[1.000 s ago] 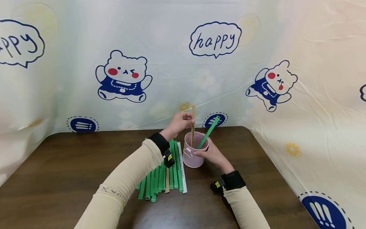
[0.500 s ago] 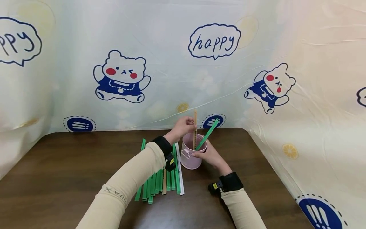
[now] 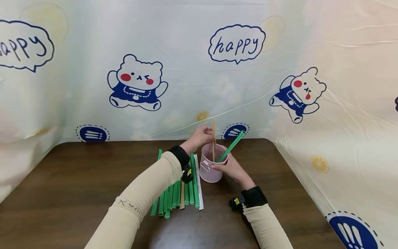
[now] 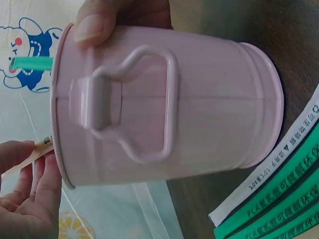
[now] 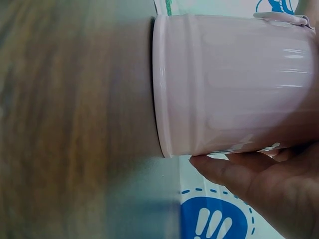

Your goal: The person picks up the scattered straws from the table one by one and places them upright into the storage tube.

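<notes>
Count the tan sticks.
2: one tan stick, in the left hand, dips into the pink bucket; another among green sticks on the table. The sleeve may hide more.

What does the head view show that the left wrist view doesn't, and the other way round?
Only the head view: the inside of the pale pink metal-looking bucket, and the cream fabric sleeves with black wristbands.

Only the left wrist view: readable black lettering on the slim white strip; from the head it is too small to read.

Both: the left hand pinching a slim tan stick, the right hand holding the bucket, and flat green strips nearby.
</notes>
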`<state>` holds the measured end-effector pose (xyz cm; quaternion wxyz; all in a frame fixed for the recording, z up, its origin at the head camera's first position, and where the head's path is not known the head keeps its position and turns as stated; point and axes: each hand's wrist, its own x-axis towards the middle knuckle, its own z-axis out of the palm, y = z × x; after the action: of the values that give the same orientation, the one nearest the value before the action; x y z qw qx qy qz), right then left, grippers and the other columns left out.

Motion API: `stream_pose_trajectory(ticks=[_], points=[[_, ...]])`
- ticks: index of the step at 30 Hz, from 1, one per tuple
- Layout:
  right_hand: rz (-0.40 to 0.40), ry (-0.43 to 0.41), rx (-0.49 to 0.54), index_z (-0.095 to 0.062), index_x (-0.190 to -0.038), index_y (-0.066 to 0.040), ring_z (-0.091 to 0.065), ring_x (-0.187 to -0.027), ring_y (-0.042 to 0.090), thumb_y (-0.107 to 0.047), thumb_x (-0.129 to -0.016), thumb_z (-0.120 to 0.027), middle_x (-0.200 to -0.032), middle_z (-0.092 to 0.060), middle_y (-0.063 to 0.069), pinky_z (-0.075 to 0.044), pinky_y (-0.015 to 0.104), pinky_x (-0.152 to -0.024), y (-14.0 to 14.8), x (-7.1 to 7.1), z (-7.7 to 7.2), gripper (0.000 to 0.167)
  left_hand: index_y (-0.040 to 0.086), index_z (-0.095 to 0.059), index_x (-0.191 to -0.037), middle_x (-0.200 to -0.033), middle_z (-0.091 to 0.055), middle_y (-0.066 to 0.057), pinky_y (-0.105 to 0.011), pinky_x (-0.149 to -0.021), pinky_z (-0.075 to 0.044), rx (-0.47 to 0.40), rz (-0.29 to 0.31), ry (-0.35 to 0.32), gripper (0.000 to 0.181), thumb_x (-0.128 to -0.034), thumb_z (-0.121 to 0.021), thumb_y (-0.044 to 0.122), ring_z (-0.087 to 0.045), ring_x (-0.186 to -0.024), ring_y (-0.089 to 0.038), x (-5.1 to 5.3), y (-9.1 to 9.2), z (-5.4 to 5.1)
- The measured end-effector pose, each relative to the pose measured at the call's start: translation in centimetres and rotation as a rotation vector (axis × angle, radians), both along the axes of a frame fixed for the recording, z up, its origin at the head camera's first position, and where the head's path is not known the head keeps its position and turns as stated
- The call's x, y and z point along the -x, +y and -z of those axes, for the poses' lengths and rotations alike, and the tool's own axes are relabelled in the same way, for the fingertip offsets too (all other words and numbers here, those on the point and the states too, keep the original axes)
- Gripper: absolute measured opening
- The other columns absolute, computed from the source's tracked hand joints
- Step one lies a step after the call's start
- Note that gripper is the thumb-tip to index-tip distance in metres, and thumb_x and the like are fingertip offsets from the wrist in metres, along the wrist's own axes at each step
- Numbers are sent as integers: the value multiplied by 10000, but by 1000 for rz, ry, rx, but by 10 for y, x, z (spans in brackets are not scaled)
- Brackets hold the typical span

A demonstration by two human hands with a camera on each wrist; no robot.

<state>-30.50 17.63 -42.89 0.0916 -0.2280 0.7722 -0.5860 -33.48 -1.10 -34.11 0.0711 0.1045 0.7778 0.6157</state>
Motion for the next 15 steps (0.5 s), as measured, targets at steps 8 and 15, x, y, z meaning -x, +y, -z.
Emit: stream_pose_trajectory(ticks=[8,15], points=[[12,-4,-13,-301,-1567,-99,-468,-1393,395,-130,-890,-794,-1550,-434,209,-421,580,-1176,0,0,0,838,-67,-548,-1413,-1365,-617,-293,-416,-1055,-563,23,11,-18,414,-1011,-581,27,-643,-1254,-394,2,-4,1],[4,-12,-10,-264,-1581,-86,-467,-1395,405,-141,-891,-790,-1566,-407,228,-418,575,-1178,1,0,0,869,-10,-579,-1422,-1343,-665,-251,-399,-1034,-575,68,32,-44,401,-1024,-559,33,-677,-1222,-352,2,-1,-2]])
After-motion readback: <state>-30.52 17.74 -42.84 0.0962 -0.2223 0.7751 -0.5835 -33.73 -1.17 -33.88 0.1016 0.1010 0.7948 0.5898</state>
